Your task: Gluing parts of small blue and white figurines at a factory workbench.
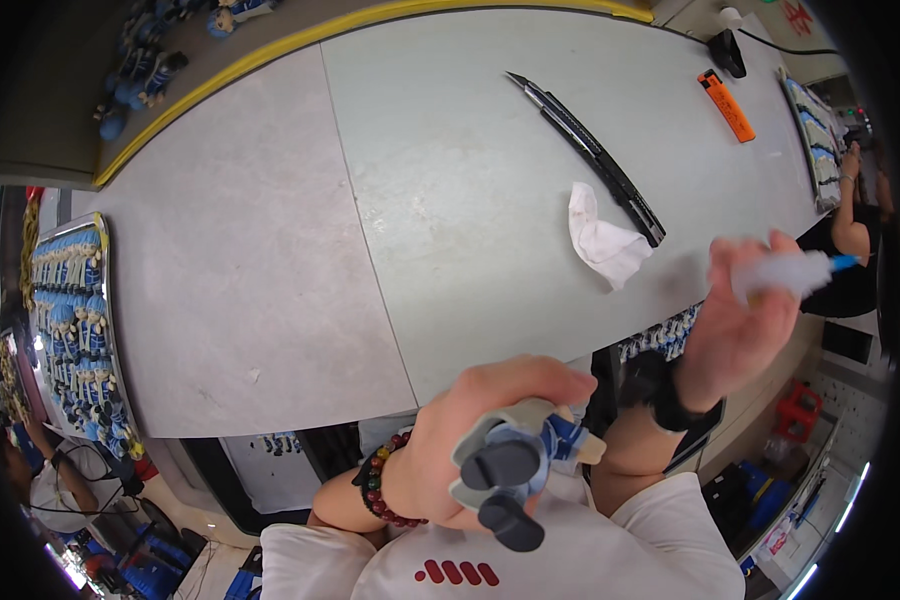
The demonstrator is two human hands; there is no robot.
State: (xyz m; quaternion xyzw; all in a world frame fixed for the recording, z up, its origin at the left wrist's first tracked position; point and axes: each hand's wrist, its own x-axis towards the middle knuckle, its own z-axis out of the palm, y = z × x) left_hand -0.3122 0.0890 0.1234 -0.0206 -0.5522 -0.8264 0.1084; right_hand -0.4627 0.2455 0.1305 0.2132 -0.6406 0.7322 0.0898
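Observation:
Close in front of my chest, my left hand [450, 430] is wrapped round a small toy figurine [562, 438] with blue and cream parts. Its dark shoe soles face up toward me, and my fingers hide part of its body. Off to the right and raised, my right hand [735, 335] grips a small whitish squeeze bottle [785, 275] with a blue tip. Motion blurs that bottle and the fingers on it; the tip points right, away from the figurine. The two hands are well apart.
On the table [450, 240] lie a crumpled white tissue [605, 245], a black utility knife [595, 150] and an orange slim object [727, 107]. Trays of figurines stand at the left [75, 340] and far right. A yellow-edged shelf [270, 55] borders the back. Other people work at both sides.

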